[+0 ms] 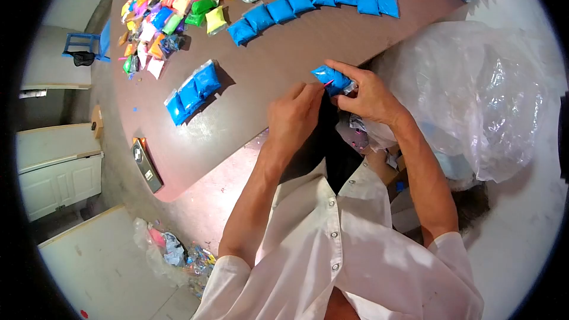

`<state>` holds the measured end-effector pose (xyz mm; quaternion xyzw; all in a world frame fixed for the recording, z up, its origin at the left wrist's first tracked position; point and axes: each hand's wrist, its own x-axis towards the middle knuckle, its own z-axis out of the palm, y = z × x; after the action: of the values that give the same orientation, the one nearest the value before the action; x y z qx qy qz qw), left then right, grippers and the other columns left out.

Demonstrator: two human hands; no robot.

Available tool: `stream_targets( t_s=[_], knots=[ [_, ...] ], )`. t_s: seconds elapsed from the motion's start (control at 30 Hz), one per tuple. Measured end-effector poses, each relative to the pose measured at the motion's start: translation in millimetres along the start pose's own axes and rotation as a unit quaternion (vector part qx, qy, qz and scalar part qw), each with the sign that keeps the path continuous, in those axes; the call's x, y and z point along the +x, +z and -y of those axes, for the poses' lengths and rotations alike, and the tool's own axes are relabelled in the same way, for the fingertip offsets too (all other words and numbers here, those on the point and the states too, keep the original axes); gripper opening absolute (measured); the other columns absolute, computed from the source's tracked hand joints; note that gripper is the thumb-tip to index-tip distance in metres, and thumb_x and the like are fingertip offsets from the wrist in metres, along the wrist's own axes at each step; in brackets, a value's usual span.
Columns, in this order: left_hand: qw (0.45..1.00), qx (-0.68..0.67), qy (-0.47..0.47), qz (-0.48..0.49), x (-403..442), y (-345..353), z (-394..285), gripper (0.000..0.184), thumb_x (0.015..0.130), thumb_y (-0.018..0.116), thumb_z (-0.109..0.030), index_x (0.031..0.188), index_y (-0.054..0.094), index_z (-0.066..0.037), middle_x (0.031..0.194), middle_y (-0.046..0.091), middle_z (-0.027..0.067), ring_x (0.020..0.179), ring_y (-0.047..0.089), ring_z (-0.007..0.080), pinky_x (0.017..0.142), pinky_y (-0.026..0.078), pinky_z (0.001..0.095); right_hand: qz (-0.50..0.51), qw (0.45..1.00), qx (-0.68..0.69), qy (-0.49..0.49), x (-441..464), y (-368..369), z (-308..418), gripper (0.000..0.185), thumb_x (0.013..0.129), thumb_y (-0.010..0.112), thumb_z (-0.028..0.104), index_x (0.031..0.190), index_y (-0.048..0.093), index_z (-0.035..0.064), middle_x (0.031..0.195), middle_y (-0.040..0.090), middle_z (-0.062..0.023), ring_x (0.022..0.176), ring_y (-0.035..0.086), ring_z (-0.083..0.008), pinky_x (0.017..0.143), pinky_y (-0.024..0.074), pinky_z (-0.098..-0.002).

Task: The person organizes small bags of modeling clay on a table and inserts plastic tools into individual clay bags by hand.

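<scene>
Over the table's near edge, my right hand [374, 96] grips a small clear packet of blue filling [333, 78] between thumb and fingers. My left hand [294, 112] is closed in a pinch right beside it. From its fingertips a thin pink stick-like thing [328, 83] points at the packet; its kind is too small to tell. Left of my hands lies a short strip of joined blue packets [192, 93]. Farther back, a curved row of several blue packets [299, 1] rests on the brown table [261, 71].
A heap of packets in many colours [172, 3] covers the table's far left. A phone-like dark device [147, 165] lies by the near left corner. To the right bulges a large clear plastic bag [468, 95]. Plastic scraps [172, 252] lie on the floor at lower left.
</scene>
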<state>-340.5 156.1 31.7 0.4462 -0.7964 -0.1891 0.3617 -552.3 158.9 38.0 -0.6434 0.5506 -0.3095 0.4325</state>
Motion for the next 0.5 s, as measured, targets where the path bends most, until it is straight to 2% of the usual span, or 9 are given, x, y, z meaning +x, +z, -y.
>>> stream_targets(
  t_s=[0.1,0.3,0.37,0.5],
  knots=[
    [0.998,0.042,0.023,0.033,1.4,1.0,-0.2,0.009,0.092,0.074,-0.002,0.1,0.074,-0.006,0.085,0.071,0.0133,0.07,0.072,0.0318,0.061,0.056,0.0396,0.029,0.999,0.037,0.008,0.5,-3.7,-2.8,0.074,0.083,0.07,-0.003,0.154,0.054,0.0056,0.111,0.071,-0.0042,0.088,0.063,-0.0069,0.078,0.0549,-0.0262],
    [0.994,0.041,0.052,0.084,-0.5,-4.9,2.3,0.014,0.09,0.075,-0.002,0.102,0.075,-0.007,0.083,0.069,0.0108,0.071,0.072,0.0308,0.061,0.056,0.0394,0.047,0.994,0.094,-0.008,2.8,-6.7,-9.0,0.074,0.082,0.068,-0.003,0.155,0.053,0.0057,0.115,0.069,-0.0023,0.087,0.061,-0.007,0.079,0.0541,-0.025],
    [0.997,0.004,0.051,0.052,-2.2,-0.1,8.0,0.015,0.089,0.075,-0.001,0.103,0.075,-0.007,0.083,0.069,0.0106,0.072,0.072,0.0303,0.062,0.057,0.0391,0.08,0.992,0.09,0.033,2.4,-11.8,-2.7,0.072,0.081,0.068,0.001,0.152,0.054,0.0027,0.133,0.069,-0.0214,0.107,0.069,-0.0217,0.097,0.0536,-0.0331],
    [0.999,-0.036,0.006,0.013,4.0,-1.3,1.3,0.016,0.089,0.075,0.0,0.103,0.075,-0.008,0.083,0.069,0.0105,0.073,0.072,0.0298,0.063,0.058,0.0388,0.058,0.995,0.078,0.003,3.3,-10.1,-7.4,0.073,0.081,0.068,0.001,0.152,0.054,0.0023,0.135,0.068,-0.0216,0.113,0.068,-0.0233,0.101,0.0518,-0.0337]
  ],
)
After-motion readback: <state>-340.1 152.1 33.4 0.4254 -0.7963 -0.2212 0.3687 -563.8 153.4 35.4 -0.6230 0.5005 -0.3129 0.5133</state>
